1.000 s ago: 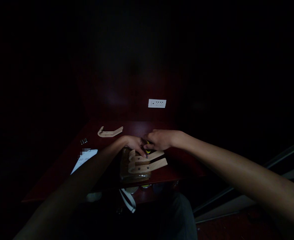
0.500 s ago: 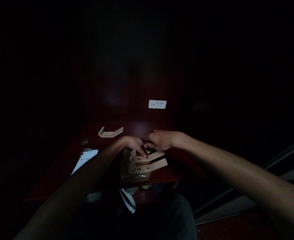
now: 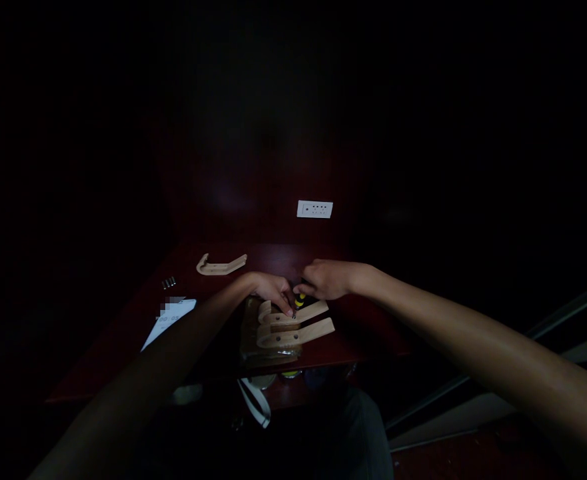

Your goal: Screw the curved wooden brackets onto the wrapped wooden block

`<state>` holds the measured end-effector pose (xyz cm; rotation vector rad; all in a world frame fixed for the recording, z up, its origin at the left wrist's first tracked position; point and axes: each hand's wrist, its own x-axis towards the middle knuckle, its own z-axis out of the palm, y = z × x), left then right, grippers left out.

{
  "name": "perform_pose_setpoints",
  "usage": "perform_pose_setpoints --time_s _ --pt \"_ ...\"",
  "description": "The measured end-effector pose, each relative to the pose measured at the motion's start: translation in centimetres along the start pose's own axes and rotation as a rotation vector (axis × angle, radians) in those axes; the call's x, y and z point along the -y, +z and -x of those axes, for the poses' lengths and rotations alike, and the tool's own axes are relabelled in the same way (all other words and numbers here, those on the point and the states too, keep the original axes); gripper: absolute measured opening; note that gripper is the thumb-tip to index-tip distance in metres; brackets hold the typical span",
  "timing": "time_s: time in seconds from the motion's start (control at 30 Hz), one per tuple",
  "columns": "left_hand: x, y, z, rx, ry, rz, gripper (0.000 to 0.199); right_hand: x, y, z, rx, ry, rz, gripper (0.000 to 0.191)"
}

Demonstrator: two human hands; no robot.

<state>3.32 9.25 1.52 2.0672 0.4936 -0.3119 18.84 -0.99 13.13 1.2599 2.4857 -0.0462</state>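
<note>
My right hand (image 3: 326, 279) is closed around a screwdriver with a yellow and black handle (image 3: 300, 301), tilted, its tip close to my left fingertips. My left hand (image 3: 274, 291) is in a pinch, thumb and finger at a small shiny screw (image 3: 294, 317) on the farther curved wooden hook (image 3: 316, 309). Beside it, nearer to me, lies a second wooden hook (image 3: 319, 329) with two dark holes or screw heads. Both rest on a brown, shiny wrapped block (image 3: 250, 343). Whether the screwdriver tip touches the screw cannot be made out.
A third wooden hook (image 3: 219, 269) lies farther back on the dark red table (image 3: 123, 333). Several small metal pieces (image 3: 168, 283) and a lit phone (image 3: 170, 320) are at left. A white socket plate (image 3: 314, 209) is on the wall. A white strap (image 3: 257, 404) hangs below the table edge.
My right hand has shifted slightly right, and the screwdriver has gone from nearly upright to leaning right. My left hand stays at the same spot on the farther hook.
</note>
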Motion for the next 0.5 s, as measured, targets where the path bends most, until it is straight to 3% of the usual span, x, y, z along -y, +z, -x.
perform_pose_setpoints --time_s 0.3,0.5 --pt "-0.81 0.01 0.67 -0.046 -0.059 -0.105 0.039 0.48 -0.22 0.36 0.028 -0.032 -0.161 0.04" --pt "-0.33 -0.06 0.18 -0.051 -0.041 -0.097 0.046 0.14 0.07 0.22 -0.024 -0.09 -0.126 0.025"
